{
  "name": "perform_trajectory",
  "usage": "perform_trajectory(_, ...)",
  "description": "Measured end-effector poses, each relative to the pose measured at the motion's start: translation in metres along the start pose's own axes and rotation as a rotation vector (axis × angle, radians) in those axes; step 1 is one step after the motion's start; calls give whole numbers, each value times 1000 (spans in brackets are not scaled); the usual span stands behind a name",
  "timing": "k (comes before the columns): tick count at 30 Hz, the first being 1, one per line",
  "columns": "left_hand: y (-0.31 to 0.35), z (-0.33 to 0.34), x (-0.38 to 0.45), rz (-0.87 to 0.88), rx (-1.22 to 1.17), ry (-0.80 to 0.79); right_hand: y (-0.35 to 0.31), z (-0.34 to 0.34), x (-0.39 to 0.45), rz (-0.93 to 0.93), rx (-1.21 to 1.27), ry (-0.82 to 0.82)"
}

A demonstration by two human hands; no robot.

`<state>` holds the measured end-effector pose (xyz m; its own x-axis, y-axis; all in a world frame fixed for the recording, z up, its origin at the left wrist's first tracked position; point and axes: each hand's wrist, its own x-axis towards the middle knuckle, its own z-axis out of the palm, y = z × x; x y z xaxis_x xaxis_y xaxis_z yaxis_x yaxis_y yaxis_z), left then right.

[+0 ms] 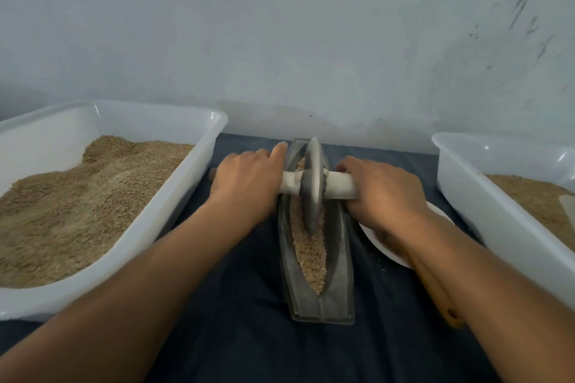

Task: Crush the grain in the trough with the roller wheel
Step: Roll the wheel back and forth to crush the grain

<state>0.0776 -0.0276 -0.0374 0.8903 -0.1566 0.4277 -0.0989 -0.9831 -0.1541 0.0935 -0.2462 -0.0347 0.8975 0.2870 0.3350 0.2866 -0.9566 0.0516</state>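
A grey boat-shaped metal trough (337, 261) lies lengthwise on the dark cloth in the middle, with tan grain (311, 255) along its groove. A grey roller wheel (312, 186) stands upright in the groove toward the far end, on a pale cloth-wrapped axle. My left hand (245, 180) lies over the axle's left handle, fingers stretched forward toward the trough's far rim. On the other side, my right hand (382, 190) grips the right handle (340, 185) with curled fingers.
A large white tub (186, 183) heaped with grain stands at the left. Another white tub (466, 190) with grain stands at the right. A white plate (382, 246) and a wooden handle (445, 305) lie under my right forearm. A pale wall rises just behind the trough.
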Motion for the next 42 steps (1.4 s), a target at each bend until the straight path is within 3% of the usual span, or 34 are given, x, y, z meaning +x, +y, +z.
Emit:
perform_trajectory(8, -5, 16, 40, 4, -5, 37, 13, 7, 48, 2, 15, -91)
perform_trajectory(15, -10, 22, 41, -126, -121, -72, 5, 0, 60, -53, -55, 28)
perform_trajectory(29, 8, -15, -35, -67, -22, -5, -14, -5, -32, -15, -75, 258)
perform_trajectory(36, 17, -35, -73, 28, -22, 95, -17, -18, -80, -54, 8, 299)
perform_trajectory(42, 16, -34, -84, 32, -16, 125, -20, -23, -89, -78, -61, 355)
